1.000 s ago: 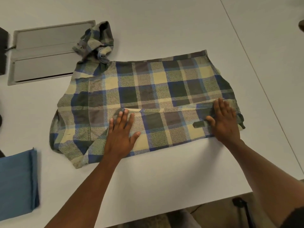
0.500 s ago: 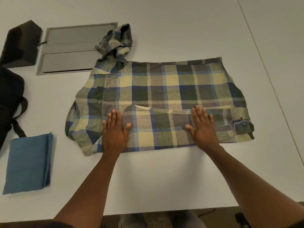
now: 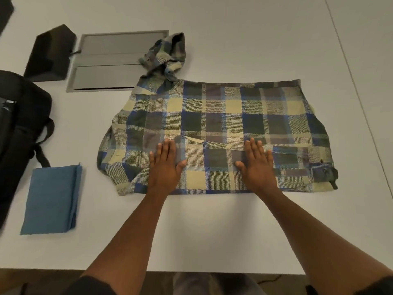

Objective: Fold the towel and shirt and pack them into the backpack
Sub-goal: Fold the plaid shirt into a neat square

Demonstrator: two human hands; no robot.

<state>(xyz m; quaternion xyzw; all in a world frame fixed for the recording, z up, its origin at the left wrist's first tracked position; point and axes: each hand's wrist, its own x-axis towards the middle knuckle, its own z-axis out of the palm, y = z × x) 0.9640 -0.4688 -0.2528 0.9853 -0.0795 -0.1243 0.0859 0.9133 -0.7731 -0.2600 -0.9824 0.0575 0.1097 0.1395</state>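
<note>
Right hand [image 3: 258,167] slid inward; left hand [image 3: 164,167] too, both flat on one shirt [image 3: 223,116].

Left hand [image 3: 164,167], right hand [image 3: 258,166] flat on seemingly half-folded plaid shirt [image 3: 214,116]

This looks like an office or meeting room. The counter [image 3: 234,231] is a wide, plain white laminate top with a thin seam [image 3: 359,99] where a second section butts against it, as on conference tables. Set flush into its surface is a grey metal cable hatch [image 3: 110,60] with two flaps, and a black angular box [image 3: 50,54] sits just beside it with a cable running under the flap.
</note>
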